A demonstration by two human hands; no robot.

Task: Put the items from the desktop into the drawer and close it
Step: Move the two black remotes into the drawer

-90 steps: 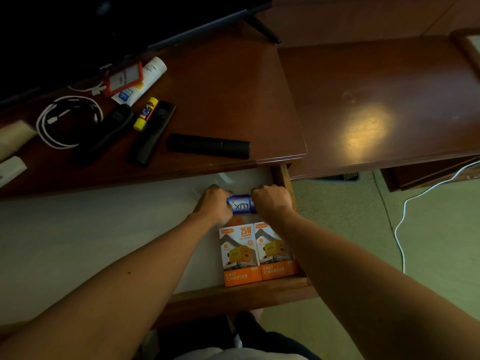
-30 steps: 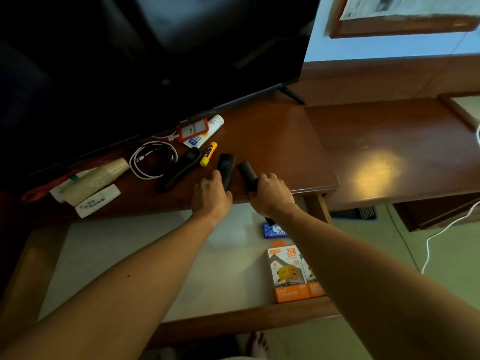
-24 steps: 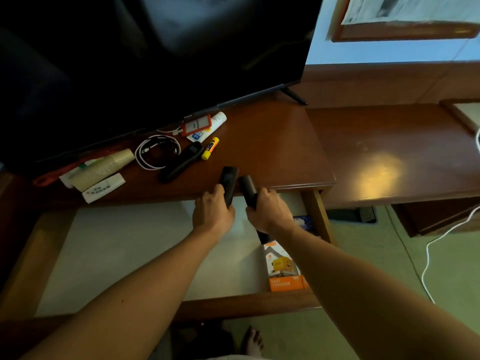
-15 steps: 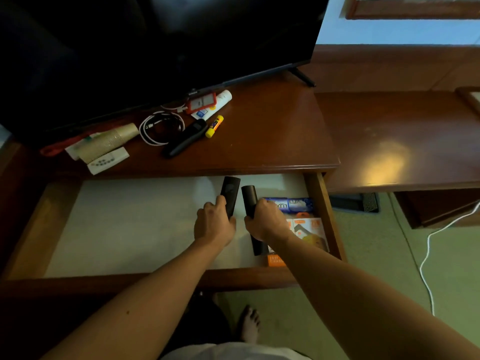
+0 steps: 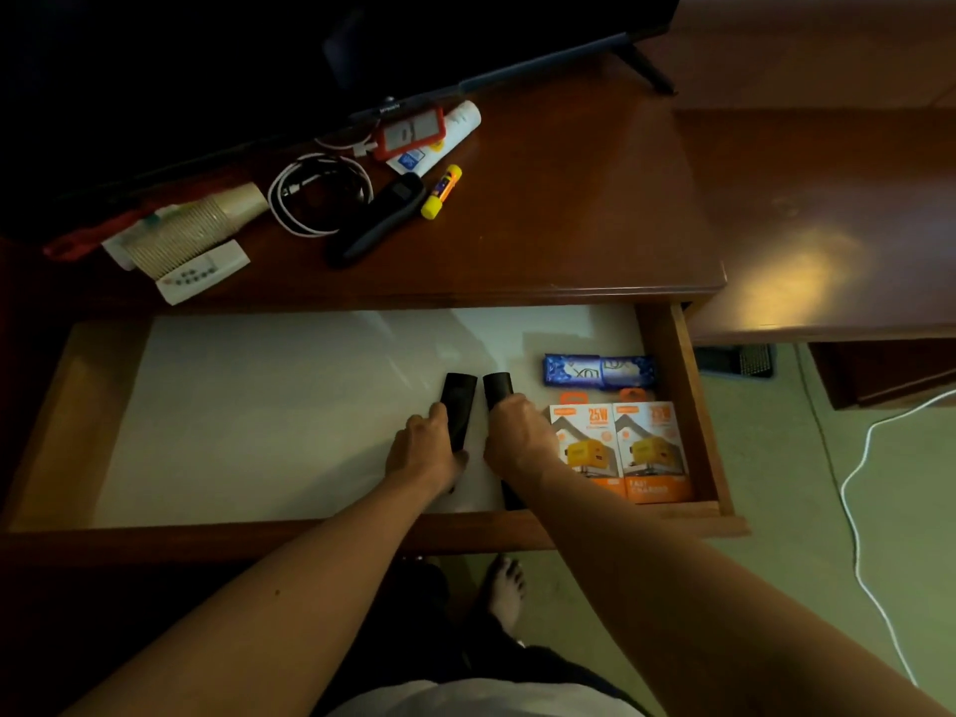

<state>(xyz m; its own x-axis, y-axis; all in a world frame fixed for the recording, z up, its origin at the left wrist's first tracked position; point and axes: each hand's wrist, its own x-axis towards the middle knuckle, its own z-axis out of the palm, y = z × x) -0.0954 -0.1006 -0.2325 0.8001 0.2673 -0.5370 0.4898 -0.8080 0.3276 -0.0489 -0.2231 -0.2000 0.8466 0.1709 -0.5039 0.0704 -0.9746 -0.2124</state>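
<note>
- The wide wooden drawer with a white liner (image 5: pixel 258 406) is standing pulled out under the brown wooden desktop (image 5: pixel 569 225), and you are reaching into its right-centre.
- Your left hand (image 5: pixel 421 455) is gripping the flat black remote (image 5: pixel 459 406); your right hand (image 5: pixel 517 442) is gripping the black cylinder (image 5: pixel 497 389). Both are lying side by side, long axes running front to back, low over the liner.
- Just right of them, two orange charger boxes (image 5: pixel 621 447) and a blue soap bar (image 5: pixel 600 371) are filling the corner, so you are likely setting down leftward of those.
- On the desktop, a black handheld device (image 5: pixel 383 219), white coiled cable (image 5: pixel 320 194), yellow glue stick (image 5: pixel 441 192) and paper cup stack (image 5: pixel 202 227) are waiting, nearer your left hand.
</note>
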